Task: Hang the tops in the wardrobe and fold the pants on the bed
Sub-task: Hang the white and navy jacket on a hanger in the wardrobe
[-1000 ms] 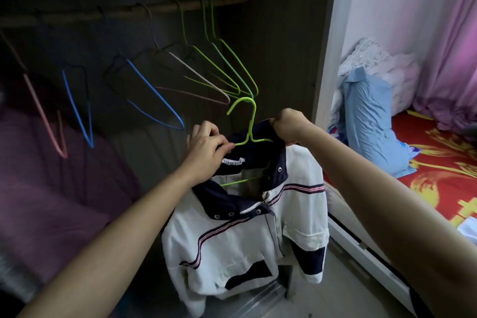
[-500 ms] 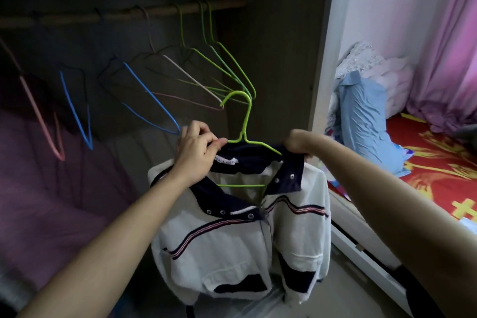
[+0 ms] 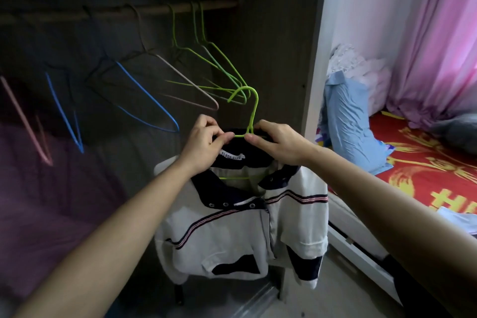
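A white top with a navy collar and striped bands hangs on a lime green wire hanger, held in front of the open wardrobe. My left hand pinches the navy collar and the hanger's left shoulder wire. My right hand grips the collar and the wire just right of the hanger's neck. The hook points up and left, below the wooden rail, not on it. The top's lower hem hangs near the wardrobe floor.
Several bare wire hangers hang on the rail: green, beige, blue and pink. A dark purple garment fills the left. The wardrobe's side panel stands right; beyond it the red bed holds a light blue garment.
My right hand moved from the top's right shoulder in to the hanger's neck. The top now sits squarely on the hanger, and both have risen slightly.
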